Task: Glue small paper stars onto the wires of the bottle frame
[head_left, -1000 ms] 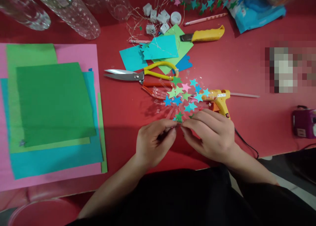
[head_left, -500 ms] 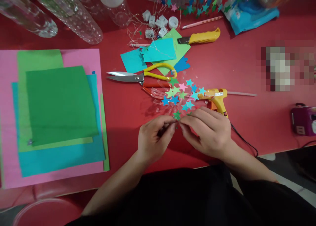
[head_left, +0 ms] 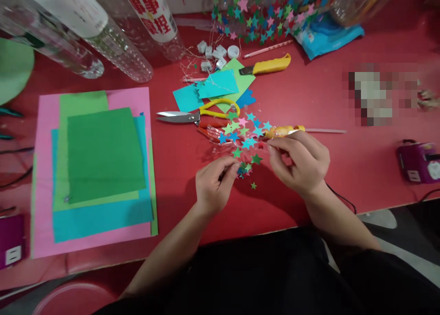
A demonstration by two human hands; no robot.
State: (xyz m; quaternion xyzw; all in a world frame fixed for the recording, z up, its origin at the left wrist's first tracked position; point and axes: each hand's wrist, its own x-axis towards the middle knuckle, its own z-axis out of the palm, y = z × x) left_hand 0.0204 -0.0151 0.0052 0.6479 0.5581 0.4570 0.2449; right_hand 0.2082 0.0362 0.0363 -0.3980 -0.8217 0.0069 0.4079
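A person's left hand point(head_left: 216, 185) is pinching the near end of a paper-star cluster point(head_left: 247, 143), which is lying mid-table point(head_left: 178, 186), back from the front edge. The right hand point(head_left: 302, 163) is hovering beside it; whether its fingers are gripping anything thin is hard to tell. The 2 hands are apparently arranging stars, the next move calling for a light touch.

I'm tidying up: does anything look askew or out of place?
One green star shows apart from the star cluster, as if strayed. The dark green sheet looks askew: its right edge slants against the paper stack.
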